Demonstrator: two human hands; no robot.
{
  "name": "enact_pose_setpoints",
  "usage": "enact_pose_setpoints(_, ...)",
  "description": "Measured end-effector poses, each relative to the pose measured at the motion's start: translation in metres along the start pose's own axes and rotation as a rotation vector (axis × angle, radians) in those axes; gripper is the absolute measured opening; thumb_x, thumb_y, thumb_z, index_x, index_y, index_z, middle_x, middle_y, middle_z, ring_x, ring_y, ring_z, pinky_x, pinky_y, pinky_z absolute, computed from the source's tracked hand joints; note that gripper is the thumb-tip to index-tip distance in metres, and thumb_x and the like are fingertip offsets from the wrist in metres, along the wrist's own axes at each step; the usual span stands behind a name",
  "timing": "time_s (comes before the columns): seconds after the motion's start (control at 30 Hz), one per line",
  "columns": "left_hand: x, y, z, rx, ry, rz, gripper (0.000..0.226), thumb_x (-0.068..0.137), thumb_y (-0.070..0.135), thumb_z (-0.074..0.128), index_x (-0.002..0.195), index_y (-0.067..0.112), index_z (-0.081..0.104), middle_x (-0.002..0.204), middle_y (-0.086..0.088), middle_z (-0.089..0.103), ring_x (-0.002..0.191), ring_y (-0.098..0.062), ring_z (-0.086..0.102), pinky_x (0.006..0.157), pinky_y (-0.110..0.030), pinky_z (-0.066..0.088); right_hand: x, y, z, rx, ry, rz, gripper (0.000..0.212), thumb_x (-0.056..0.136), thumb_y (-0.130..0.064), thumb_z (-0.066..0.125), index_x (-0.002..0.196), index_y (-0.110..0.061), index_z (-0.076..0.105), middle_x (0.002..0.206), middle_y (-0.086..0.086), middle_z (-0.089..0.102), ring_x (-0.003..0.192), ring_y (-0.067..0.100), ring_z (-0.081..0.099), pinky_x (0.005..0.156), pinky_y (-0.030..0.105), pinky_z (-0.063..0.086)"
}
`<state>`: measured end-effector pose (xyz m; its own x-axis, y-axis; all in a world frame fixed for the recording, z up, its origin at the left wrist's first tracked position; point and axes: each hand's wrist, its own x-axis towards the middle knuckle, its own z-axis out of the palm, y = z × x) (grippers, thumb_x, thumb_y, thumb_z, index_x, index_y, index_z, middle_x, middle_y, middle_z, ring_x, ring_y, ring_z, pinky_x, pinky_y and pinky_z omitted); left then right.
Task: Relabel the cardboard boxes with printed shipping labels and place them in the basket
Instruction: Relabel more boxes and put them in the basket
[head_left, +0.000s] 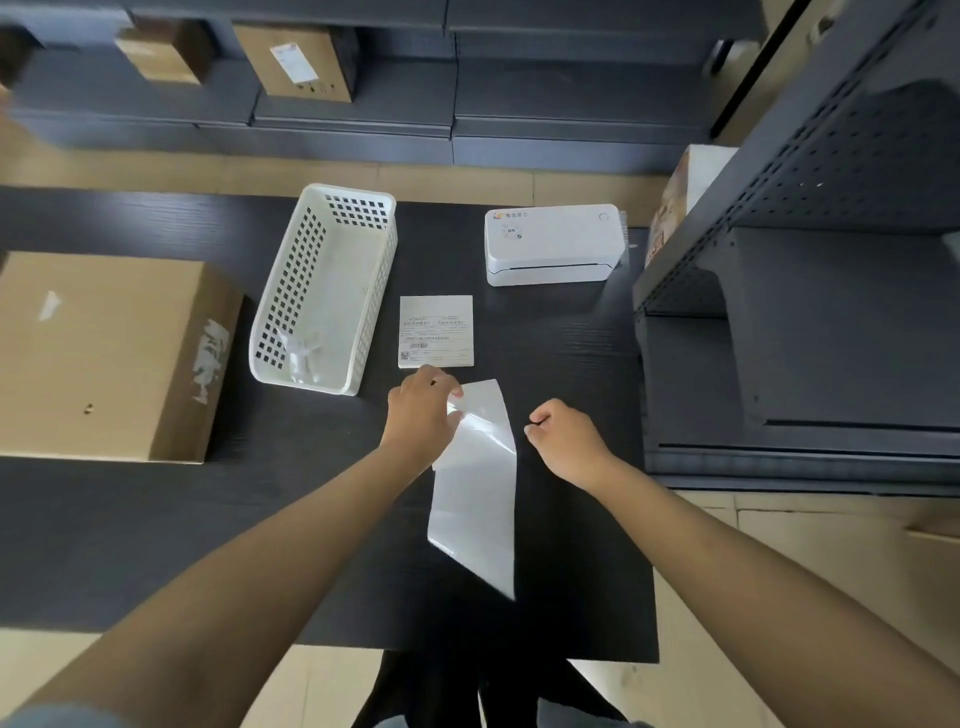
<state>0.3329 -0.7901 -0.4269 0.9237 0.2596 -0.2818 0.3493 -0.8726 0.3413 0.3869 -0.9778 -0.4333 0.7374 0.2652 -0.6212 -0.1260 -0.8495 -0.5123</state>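
My left hand (423, 415) pinches the top of a glossy white label sheet (480, 493) that hangs down over the black table (156, 545). My right hand (563, 439) is to the right of the sheet with fingers curled, apart from it and holding nothing I can see. A printed shipping label (436, 331) lies flat on the table just beyond my left hand. A large cardboard box (104, 358) with torn label remains sits at the left. The white perforated basket (363, 291) stands between box and label, with crumpled white scraps (301, 353) inside.
A white label printer (553, 244) sits at the table's far right. Dark metal shelving (805, 312) stands close on the right. More cardboard boxes (301, 62) rest on low dark shelves at the back.
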Motion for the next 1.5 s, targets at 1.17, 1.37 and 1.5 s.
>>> enact_pose_setpoints(1.17,-0.077,0.016,-0.035,-0.209,-0.189,0.411,0.029,0.095,0.040,0.050,0.121,0.025,0.051,0.125,0.008,0.053,0.114,-0.012,0.048,0.094,-0.028,0.043,-0.058,-0.002,-0.021,0.599,-0.383,0.165,0.031,0.086,-0.009,0.067,0.114,-0.017,0.060,0.111,0.007,0.067,0.100,0.025,0.067,0.078,0.042,0.057)
enact_pose_setpoints(1.37,-0.076,0.036,-0.004,-0.072,-0.272,0.364,0.047,0.087,0.054,0.056,0.124,0.026,0.051,0.124,0.007,0.052,0.108,-0.015,0.052,0.088,-0.032,0.048,-0.074,0.026,-0.019,0.726,-0.460,0.162,0.046,0.083,0.001,0.066,0.122,-0.021,0.056,0.117,0.009,0.067,0.105,0.027,0.067,0.087,0.044,0.056)
enact_pose_setpoints(1.5,-0.077,0.045,0.005,-0.078,-0.281,0.335,0.048,0.085,0.057,0.056,0.121,0.025,0.053,0.119,0.007,0.055,0.101,-0.013,0.055,0.083,-0.030,0.049,-0.079,0.034,-0.015,0.741,-0.491,0.158,0.049,0.083,0.007,0.062,0.118,-0.026,0.056,0.114,0.007,0.069,0.102,0.025,0.069,0.084,0.039,0.057)
